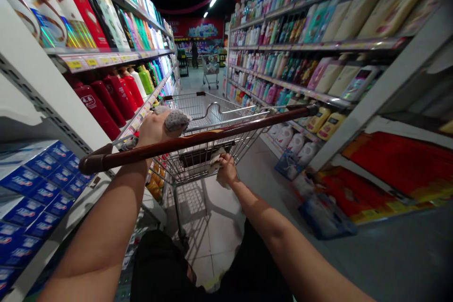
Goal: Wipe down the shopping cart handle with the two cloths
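A metal shopping cart (212,120) with a brown handle (198,139) stands in front of me. My left hand (153,127) reaches beyond the handle to the cart's upper left side. It is closed on a grey speckled cloth (176,121), bunched up. Below the handle, my right hand (228,169) is at the rear of the cart, near a dark panel (198,155). Its fingers pinch a pale, crumpled cloth (222,180), part of which hangs beneath the hand. The cart's basket shows no goods that I can make out.
Shelves of bottles line the left (116,96) and right (283,75) of the aisle. Blue boxes (38,174) are stacked low at my left. Another cart (211,70) and a person (195,53) are farther off. A blue-and-white package (327,214) sits low at right.
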The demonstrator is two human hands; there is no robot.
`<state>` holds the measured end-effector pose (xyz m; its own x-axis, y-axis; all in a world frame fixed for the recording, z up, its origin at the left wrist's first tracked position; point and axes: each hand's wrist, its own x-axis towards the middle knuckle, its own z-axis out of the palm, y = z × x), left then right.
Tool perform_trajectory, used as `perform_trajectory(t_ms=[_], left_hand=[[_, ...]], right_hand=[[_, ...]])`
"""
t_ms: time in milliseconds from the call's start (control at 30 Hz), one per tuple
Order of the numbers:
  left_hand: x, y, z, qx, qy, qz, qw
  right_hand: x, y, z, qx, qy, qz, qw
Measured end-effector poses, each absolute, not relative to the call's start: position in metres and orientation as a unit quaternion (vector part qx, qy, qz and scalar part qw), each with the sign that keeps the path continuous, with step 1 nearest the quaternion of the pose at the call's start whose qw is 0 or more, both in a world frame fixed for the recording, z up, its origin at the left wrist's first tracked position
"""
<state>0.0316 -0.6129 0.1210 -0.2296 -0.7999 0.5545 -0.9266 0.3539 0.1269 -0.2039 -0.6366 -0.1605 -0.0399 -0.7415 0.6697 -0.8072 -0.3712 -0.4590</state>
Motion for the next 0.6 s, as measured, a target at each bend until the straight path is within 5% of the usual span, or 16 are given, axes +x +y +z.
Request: perform_trajectory(t_ms=[300, 600], left_hand=[[0.026, -0.617, 0.116, 0.528, -0.774, 0.077, 0.342], [0.029, -0.616, 0.113, 0.522, -0.780, 0.063, 0.340]], right_hand=[[-0.259, -0.662, -0.052, 0.564, -0.505, 0.636, 0.149], [-0.219, -0.677, -0.158, 0.626, -0.607, 0.488, 0.025]])
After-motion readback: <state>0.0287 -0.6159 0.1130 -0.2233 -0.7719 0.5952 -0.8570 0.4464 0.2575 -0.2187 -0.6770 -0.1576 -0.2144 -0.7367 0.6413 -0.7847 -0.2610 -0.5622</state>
